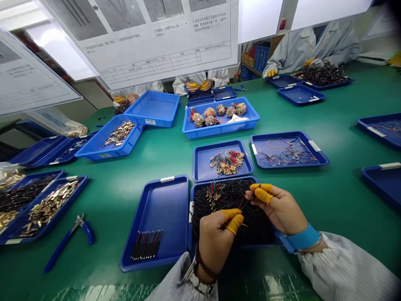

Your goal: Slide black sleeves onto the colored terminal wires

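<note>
My left hand (217,236), with yellow finger cots, is closed in a pinch on thin red and green wires (243,204); a gold pin end pokes out by its fingertips. Facing it, my right hand (283,209) pinches a small dark piece at the wires' other end, apparently a black sleeve, mostly hidden by the finger cots. Both hands are over a blue tray full of black sleeves (232,188). A bunch of wires with gold pins (214,194) lies on the sleeves. In the tray to the left, a row of sleeved wires (147,244) is laid out.
Behind are a tray of bundled pin wires (227,162) and a tray of loose wires (286,152). Blue-handled cutters (70,242) lie left, near trays of brass parts (52,205). Instruction sheets (169,54) hang overhead. Co-workers' gloved hands (199,85) show across the table.
</note>
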A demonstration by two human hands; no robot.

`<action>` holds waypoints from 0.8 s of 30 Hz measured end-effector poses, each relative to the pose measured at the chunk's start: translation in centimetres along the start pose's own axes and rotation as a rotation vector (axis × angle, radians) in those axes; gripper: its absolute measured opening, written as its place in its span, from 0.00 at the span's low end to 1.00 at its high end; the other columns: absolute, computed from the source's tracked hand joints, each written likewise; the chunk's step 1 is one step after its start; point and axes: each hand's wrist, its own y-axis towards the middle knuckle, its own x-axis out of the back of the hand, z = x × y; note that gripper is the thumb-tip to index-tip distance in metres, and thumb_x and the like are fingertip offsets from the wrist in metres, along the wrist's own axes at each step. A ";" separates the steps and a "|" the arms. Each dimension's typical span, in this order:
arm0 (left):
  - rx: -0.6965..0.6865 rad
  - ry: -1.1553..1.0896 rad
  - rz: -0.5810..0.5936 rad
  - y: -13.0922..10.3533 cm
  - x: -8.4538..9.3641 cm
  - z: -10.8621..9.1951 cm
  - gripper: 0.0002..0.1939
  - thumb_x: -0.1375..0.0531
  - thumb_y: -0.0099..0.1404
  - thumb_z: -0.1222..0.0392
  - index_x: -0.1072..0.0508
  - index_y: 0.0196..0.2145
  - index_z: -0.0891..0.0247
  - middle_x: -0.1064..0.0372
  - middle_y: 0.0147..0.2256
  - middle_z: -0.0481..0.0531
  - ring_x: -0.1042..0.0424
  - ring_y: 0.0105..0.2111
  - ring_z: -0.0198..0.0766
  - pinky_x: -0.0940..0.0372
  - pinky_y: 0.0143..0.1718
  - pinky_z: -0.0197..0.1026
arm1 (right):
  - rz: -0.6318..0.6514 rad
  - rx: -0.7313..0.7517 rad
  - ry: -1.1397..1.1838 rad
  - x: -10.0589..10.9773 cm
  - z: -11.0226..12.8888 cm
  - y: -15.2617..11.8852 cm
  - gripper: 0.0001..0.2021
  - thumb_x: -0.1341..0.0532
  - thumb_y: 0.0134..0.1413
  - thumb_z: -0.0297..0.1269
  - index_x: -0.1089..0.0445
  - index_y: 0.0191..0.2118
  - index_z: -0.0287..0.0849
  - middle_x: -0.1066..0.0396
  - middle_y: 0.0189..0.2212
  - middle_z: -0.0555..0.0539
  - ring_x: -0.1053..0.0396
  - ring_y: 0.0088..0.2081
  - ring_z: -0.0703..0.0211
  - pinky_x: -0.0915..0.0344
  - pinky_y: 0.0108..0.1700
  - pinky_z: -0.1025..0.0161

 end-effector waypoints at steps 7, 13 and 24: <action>0.004 0.014 0.018 0.1 -0.2 0.1 0.05 0.38 0.57 0.65 0.21 0.31 0.65 0.24 0.28 0.53 0.25 0.28 0.38 0.29 0.30 0.35 | -0.034 0.016 0.057 -0.5 0.6 -0.2 0.10 0.29 0.36 0.38 0.23 0.29 0.41 0.24 0.26 0.45 0.26 0.32 0.56 0.30 0.33 0.63; 0.007 0.007 0.016 0.1 -0.1 0.1 0.06 0.39 0.57 0.65 0.21 0.32 0.64 0.23 0.28 0.52 0.25 0.27 0.37 0.30 0.28 0.34 | -0.015 -0.012 0.059 -0.4 0.4 -0.2 0.10 0.29 0.36 0.37 0.23 0.29 0.40 0.23 0.26 0.44 0.26 0.32 0.56 0.30 0.32 0.63; 0.000 0.001 0.018 0.0 -0.1 0.1 0.06 0.39 0.57 0.65 0.22 0.31 0.63 0.23 0.28 0.52 0.25 0.26 0.37 0.30 0.24 0.33 | -0.008 -0.038 0.074 -0.3 0.3 -0.1 0.11 0.29 0.36 0.38 0.24 0.30 0.41 0.23 0.27 0.45 0.26 0.33 0.55 0.30 0.34 0.60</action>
